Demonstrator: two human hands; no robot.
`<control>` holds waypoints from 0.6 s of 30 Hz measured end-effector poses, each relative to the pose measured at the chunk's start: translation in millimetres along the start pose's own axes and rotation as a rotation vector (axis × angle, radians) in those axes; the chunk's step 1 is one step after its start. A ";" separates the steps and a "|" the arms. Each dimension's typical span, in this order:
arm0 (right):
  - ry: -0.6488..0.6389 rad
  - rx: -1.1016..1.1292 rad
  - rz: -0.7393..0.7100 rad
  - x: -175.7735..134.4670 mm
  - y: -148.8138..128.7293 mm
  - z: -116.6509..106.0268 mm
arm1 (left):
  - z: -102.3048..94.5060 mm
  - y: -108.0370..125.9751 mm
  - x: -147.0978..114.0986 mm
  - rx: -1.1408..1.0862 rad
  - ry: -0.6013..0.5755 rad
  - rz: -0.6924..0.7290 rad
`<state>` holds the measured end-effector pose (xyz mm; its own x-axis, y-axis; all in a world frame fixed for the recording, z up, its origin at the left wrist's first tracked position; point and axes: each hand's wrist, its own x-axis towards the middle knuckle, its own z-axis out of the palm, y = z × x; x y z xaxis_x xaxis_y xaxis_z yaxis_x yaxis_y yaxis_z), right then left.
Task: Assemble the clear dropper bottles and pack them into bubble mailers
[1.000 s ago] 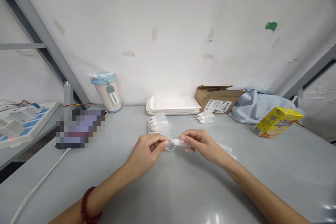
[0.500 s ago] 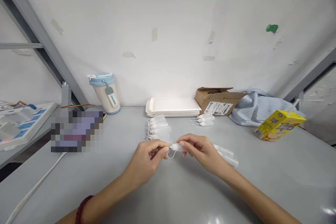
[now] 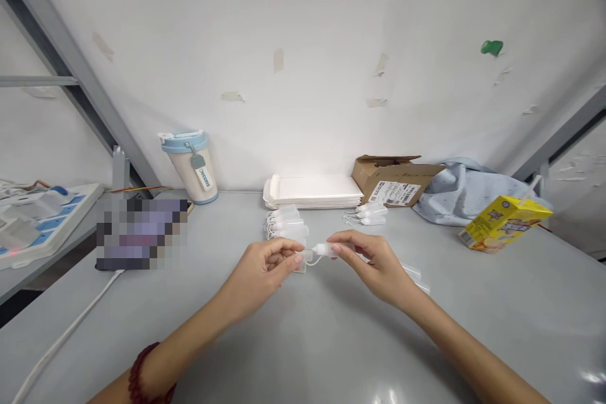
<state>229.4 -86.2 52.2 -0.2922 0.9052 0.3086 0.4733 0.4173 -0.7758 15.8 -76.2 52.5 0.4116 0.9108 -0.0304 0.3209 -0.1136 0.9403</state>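
Observation:
My right hand (image 3: 367, 262) pinches a small clear squeeze bottle (image 3: 324, 250), its white dropper top pointing left. A thin white strap (image 3: 315, 261) loops from that top toward my left hand (image 3: 267, 268). The thumb and index finger of my left hand are slightly apart beside the nozzle tip, with nothing plainly between them. Similar bottles (image 3: 286, 225) lie in a row just behind, the nearest partly hidden by my left fingers. Several more lie in a small group (image 3: 372, 213) farther back, and others (image 3: 416, 278) lie partly behind my right hand.
Behind stand a stack of white padded envelopes (image 3: 312, 192), an open cardboard box (image 3: 395, 183) and a blue cloth (image 3: 459, 192). A yellow drink carton (image 3: 504, 224) is at right. At left are a tumbler (image 3: 192, 170), a blurred-out phone (image 3: 142, 233), its cable (image 3: 71, 331) and a power strip (image 3: 52, 227).
Both hands have moved slightly up and away from me with the bottle. My left finger and thumb have loosened from the nozzle tip, and the strap loop has shifted.

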 end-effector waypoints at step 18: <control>0.029 -0.068 -0.040 -3.5 2.1 6.5 | -0.8 6.2 -1.3 -0.007 -0.040 0.060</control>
<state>226.0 -89.0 45.8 -0.2884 0.8894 0.3547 0.5178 0.4564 -0.7236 16.6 -77.8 58.7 0.4639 0.8858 0.0126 0.2884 -0.1644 0.9433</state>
